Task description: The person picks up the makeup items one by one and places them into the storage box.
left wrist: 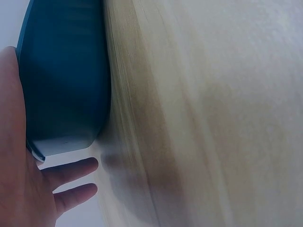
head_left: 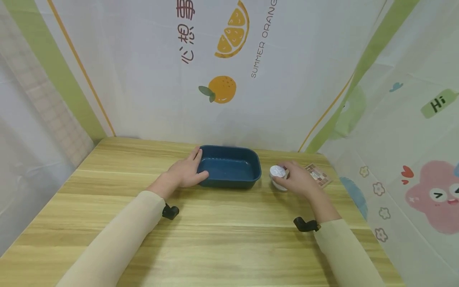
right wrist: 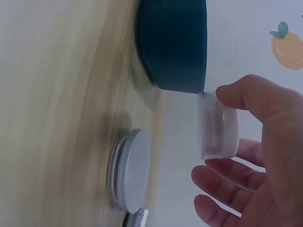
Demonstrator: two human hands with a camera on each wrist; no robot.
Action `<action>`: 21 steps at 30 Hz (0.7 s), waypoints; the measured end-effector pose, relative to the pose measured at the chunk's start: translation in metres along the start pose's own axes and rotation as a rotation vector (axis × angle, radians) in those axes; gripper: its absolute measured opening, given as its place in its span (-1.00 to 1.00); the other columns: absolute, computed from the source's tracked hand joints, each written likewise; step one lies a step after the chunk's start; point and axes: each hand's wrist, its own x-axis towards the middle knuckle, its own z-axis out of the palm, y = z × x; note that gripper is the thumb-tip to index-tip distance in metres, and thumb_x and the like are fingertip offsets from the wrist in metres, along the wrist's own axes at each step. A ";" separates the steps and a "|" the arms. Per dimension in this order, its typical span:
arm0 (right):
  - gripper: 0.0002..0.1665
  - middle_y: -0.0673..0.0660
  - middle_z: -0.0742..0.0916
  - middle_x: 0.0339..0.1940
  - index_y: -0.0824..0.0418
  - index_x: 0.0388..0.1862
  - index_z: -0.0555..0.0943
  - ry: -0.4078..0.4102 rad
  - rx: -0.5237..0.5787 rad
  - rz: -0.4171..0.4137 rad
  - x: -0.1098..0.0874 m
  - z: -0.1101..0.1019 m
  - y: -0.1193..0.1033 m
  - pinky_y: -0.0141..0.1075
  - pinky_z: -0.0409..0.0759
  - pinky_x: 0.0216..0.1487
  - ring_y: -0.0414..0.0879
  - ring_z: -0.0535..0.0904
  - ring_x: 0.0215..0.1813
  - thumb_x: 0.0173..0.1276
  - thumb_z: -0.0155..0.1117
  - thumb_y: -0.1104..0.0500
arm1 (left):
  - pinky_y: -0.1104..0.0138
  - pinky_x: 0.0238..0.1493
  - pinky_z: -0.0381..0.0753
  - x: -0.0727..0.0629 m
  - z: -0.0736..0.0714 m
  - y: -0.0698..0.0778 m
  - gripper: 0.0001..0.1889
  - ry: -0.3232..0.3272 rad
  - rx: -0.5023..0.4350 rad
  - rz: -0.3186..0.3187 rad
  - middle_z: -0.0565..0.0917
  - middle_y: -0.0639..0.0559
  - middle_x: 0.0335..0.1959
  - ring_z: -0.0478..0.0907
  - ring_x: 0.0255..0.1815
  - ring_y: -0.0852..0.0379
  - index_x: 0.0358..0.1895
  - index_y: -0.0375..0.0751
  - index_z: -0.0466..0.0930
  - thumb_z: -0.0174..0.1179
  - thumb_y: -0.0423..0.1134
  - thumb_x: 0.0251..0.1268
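A dark blue rectangular basin (head_left: pixel 229 184) sits at the back of the wooden table. My left hand (head_left: pixel 184 172) rests against its left end, thumb over the near corner and fingers spread, as the left wrist view also shows. To the right of the basin, my right hand (head_left: pixel 298 180) pinches a small translucent white round container (right wrist: pixel 219 127) between thumb and fingers. In the right wrist view it is held above the table, beside a flat silver round tin (right wrist: pixel 135 170) lying there. From the head view the tin is partly hidden beneath the container.
An eyeshadow palette (head_left: pixel 318 175) lies right of my right hand, near the table's right edge. Part of a silver cylindrical thing (right wrist: pixel 137 218) shows at the bottom of the right wrist view. A printed white cloth (head_left: pixel 150 79) hangs close behind the basin.
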 end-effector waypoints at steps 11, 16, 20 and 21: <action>-0.20 0.29 0.68 0.36 0.20 0.56 0.57 0.005 0.005 0.002 0.013 -0.002 -0.013 -0.03 0.65 -0.02 0.06 0.67 0.00 0.53 0.39 -0.22 | 0.17 -0.48 0.38 -0.002 -0.003 0.002 0.01 -0.009 -0.001 -0.008 -0.33 -0.23 0.88 0.64 -0.51 -0.03 0.82 -0.32 -0.32 -0.09 0.22 0.63; -0.19 0.27 0.67 0.34 0.16 0.57 0.57 -0.006 0.013 0.006 0.017 -0.003 -0.022 -0.05 0.66 -0.05 0.05 0.67 -0.01 0.54 0.37 -0.27 | 0.19 -0.51 0.35 -0.002 -0.004 0.003 0.02 -0.016 -0.007 -0.007 -0.34 -0.23 0.88 0.60 -0.56 -0.04 0.82 -0.31 -0.33 -0.09 0.23 0.64; -0.19 0.27 0.67 0.33 0.19 0.56 0.57 -0.001 0.019 -0.008 0.021 -0.002 -0.029 -0.06 0.66 -0.05 0.04 0.67 -0.03 0.55 0.38 -0.26 | 0.19 -0.54 0.31 -0.001 -0.004 0.002 0.02 -0.022 -0.019 -0.007 -0.35 -0.22 0.88 0.53 -0.63 -0.06 0.82 -0.31 -0.33 -0.08 0.23 0.63; -0.20 0.28 0.68 0.33 0.21 0.56 0.57 0.002 0.023 -0.015 0.022 -0.001 -0.031 -0.05 0.66 -0.04 0.04 0.67 -0.04 0.55 0.39 -0.24 | 0.19 -0.53 0.31 -0.001 -0.004 0.002 0.02 -0.022 -0.019 -0.007 -0.35 -0.22 0.88 0.53 -0.64 -0.06 0.82 -0.31 -0.33 -0.08 0.23 0.63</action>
